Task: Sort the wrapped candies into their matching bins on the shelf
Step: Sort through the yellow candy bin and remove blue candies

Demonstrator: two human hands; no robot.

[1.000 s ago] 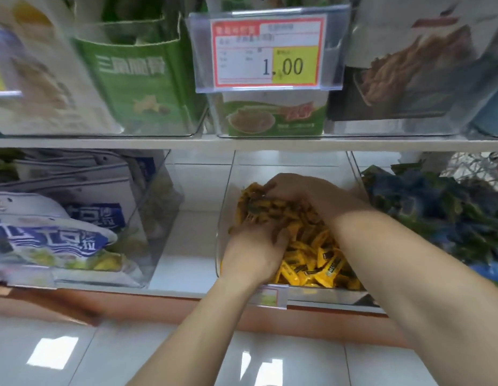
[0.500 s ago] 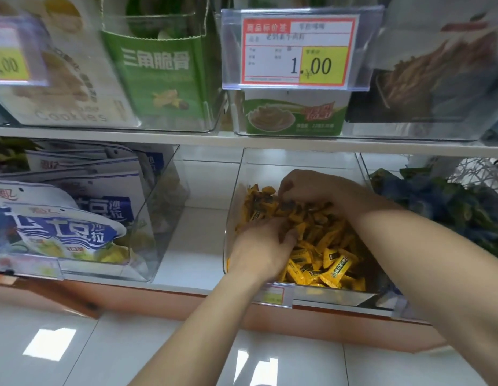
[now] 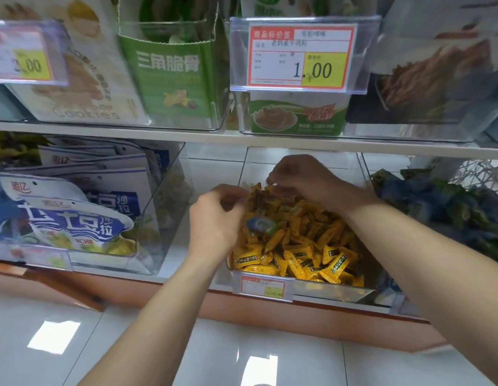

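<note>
Fishing out a blue stray

My left hand (image 3: 214, 221) sits curled at the left edge of the clear bin (image 3: 325, 291) of yellow candies (image 3: 311, 246). A blue-green candy (image 3: 260, 224) lies on the pile against it, gripped or not I cannot tell. My right hand (image 3: 300, 179) curls down into the pile's back, its hold hidden. That stray looks light, soft and slick, so I would pinch it across the middle, bound for the blue-green heap (image 3: 437, 207) alongside

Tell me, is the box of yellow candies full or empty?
Quite full: yellow candies are heaped high in the clear box, well above its low front wall.
</note>
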